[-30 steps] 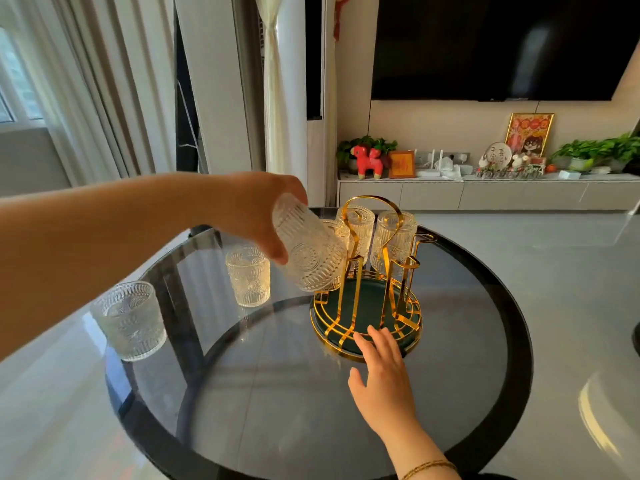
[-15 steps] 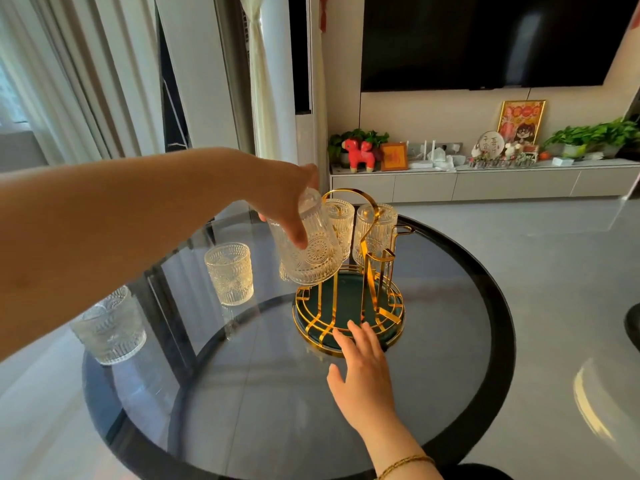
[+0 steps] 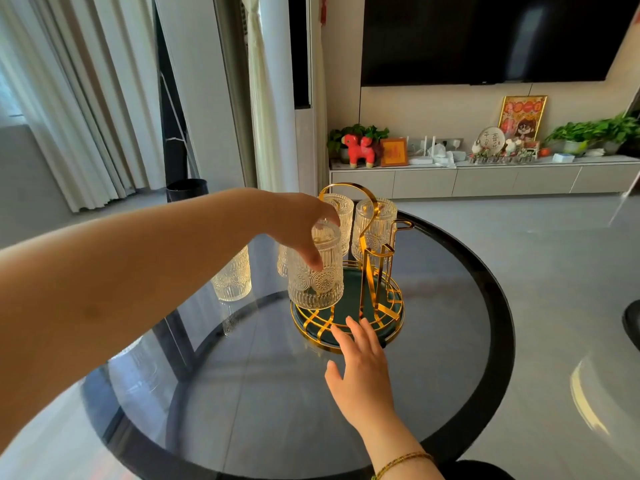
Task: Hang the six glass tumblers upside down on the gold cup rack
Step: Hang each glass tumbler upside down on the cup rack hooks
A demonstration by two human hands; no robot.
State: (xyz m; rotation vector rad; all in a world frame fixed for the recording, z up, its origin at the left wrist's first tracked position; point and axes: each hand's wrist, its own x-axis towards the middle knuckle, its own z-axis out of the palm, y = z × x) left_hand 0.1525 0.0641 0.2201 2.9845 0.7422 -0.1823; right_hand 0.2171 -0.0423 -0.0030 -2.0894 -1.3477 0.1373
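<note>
The gold cup rack (image 3: pixel 367 271) with a dark green base stands on the round glass table (image 3: pixel 450 341). My left hand (image 3: pixel 304 226) grips the base of an upside-down patterned glass tumbler (image 3: pixel 317 282), which sits over a peg at the rack's front left. Two more tumblers (image 3: pixel 375 225) hang inverted at the back, and another (image 3: pixel 282 261) shows partly behind the held one. One upright tumbler (image 3: pixel 233 278) stands on the table to the left. My right hand (image 3: pixel 360 372) lies flat, fingertips touching the rack's front rim.
A further tumbler is mostly hidden under my left forearm at the table's left edge. Beyond the table are a low TV cabinet (image 3: pixel 485 178) with ornaments and plants, a wall TV, and curtains to the left.
My left hand has lowered the tumbler from a tilt to upright-inverted over the front left peg. My right hand stays at the rack's rim.
</note>
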